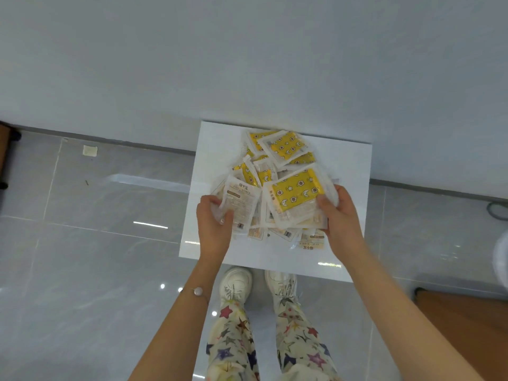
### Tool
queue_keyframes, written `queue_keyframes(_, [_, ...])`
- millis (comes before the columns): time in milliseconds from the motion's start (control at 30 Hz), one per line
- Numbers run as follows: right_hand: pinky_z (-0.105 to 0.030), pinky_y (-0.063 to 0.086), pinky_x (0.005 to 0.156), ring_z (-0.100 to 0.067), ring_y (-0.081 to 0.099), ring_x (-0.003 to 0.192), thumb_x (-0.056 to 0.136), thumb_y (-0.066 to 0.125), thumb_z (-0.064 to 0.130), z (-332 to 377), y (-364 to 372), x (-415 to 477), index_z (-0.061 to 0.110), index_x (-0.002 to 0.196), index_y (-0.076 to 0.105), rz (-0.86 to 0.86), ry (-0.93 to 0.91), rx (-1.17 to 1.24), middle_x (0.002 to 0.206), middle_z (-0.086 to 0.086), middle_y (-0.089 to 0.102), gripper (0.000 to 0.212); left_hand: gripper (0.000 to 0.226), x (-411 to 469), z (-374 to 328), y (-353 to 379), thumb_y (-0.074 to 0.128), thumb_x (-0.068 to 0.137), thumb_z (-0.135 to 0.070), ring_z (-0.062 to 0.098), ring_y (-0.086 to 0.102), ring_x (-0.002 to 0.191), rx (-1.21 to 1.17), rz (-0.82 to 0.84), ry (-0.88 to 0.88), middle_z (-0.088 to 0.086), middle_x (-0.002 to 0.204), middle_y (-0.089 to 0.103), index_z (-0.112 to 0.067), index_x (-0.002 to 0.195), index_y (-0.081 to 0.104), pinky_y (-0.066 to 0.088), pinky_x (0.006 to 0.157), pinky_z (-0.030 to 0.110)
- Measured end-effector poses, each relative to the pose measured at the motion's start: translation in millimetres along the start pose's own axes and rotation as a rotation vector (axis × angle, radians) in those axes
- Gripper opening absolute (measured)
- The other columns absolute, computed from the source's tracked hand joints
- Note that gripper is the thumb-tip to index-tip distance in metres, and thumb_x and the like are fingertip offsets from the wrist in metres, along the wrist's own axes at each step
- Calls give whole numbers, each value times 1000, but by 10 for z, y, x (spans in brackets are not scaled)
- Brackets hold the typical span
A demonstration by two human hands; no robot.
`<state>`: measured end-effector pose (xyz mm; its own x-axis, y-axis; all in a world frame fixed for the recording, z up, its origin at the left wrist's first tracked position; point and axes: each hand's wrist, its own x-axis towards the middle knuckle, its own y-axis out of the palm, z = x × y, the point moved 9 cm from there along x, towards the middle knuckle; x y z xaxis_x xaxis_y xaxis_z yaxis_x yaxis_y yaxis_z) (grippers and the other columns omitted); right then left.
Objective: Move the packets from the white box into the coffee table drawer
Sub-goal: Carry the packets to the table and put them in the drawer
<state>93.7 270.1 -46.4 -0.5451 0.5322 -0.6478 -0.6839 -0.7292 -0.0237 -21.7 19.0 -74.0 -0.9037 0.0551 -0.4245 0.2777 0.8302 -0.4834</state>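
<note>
Over grey tiles, both hands (275, 215) clutch packets (297, 196) above white box (214, 149).

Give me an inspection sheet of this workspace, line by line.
Surface: glossy grey tiled floor.
Job's things: shallow white box on the floor by the wall, heaped with yellow-and-white plastic packets; drawer not in view.
Clutter: small pale scrap on the floor at left.
Grip: left hand shut on a white printed packet; right hand shut on a yellow star-print packet.
Cables: dark loop at right edge, possibly a cable.
Surroundings: pale wall; wooden furniture edge lower right.
</note>
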Motion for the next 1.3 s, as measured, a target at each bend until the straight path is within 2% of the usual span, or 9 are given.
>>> queue_keyframes(67, [-48, 57, 82, -25, 67, 100, 96, 53, 14, 153, 37, -133, 29, 102, 57, 14, -11, -37, 104, 0, 67, 17, 40, -91, -54, -117, 63, 85, -2, 20, 61, 103, -154, -3, -72, -1, 113, 54, -32, 101, 42, 58, 75, 31])
queue_keyframes(167, [-51, 57, 82, -27, 67, 98, 94, 57, 16, 449, 86, -369, 27, 101, 58, 38, -16, -66, 104, -3, 66, 13, 51, -300, -254, -363, 61, 87, 1, 12, 63, 94, -371, -17, -173, -5, 111, 56, -24, 125, 38, 57, 70, 26])
queue_keyframes(300, [-49, 58, 79, -27, 67, 96, 93, 59, 18, 918, 153, -782, 22, 104, 59, 83, -43, -128, 106, -8, 66, 12, 69, -615, -554, -774, 61, 89, -1, 23, 60, 110, -581, -27, -307, 2, 126, 55, -23, 143, 25, 53, 91, 46])
queue_keyframes(467, [-30, 56, 66, -22, 68, 88, 92, 61, 15, 1618, 271, -1387, 22, 104, 60, 160, -210, -279, 101, -5, 67, 14, 42, -1091, -977, -1384, 63, 87, 1, 29, 63, 106, -619, -59, -252, 11, 119, 61, -21, 119, 47, 55, 84, 46])
queue_keyframes(567, [-30, 58, 66, -18, 69, 81, 91, 62, 13, 1932, 388, -1741, 22, 101, 60, 217, -253, -326, 99, -5, 68, 14, 38, -1434, -1122, -1788, 60, 87, 3, 29, 66, 99, -640, -126, -220, 10, 112, 64, -18, 116, 48, 57, 68, 34])
queue_keyframes(700, [-33, 58, 70, -20, 69, 88, 90, 64, 13, 2162, 675, -2125, 24, 104, 59, 304, -272, -366, 105, -5, 67, 19, 40, -1839, -1170, -2314, 59, 88, 3, 22, 69, 89, -756, -221, -243, 6, 107, 67, -20, 119, 48, 57, 62, 33])
queue_keyframes(833, [-26, 58, 63, -20, 68, 88, 88, 66, 13, 2230, 1249, -2492, 24, 116, 55, 430, -317, -443, 111, -2, 64, 32, 51, -2082, -1120, -2869, 63, 87, 0, 23, 70, 90, -859, -312, -225, 3, 109, 69, -29, 124, 42, 59, 72, 44])
queue_keyframes(933, [-26, 57, 63, -20, 66, 88, 88, 66, 12, 2206, 1817, -2816, 31, 111, 54, 548, -361, -493, 110, 0, 62, 32, 62, -2212, -994, -3317, 65, 86, -2, 27, 70, 96, -920, -383, -206, 4, 113, 68, -30, 134, 36, 58, 78, 49])
queue_keyframes(1300, [-30, 58, 62, -28, 68, 88, 88, 66, 10, 1334, 4139, -4190, 30, 113, 54, 893, -376, -640, 111, -7, 65, 34, 60, -2864, 100, -5406, 64, 87, -1, 26, 70, 97, -1098, -664, -119, 3, 113, 69, -33, 130, 37, 58, 77, 45])
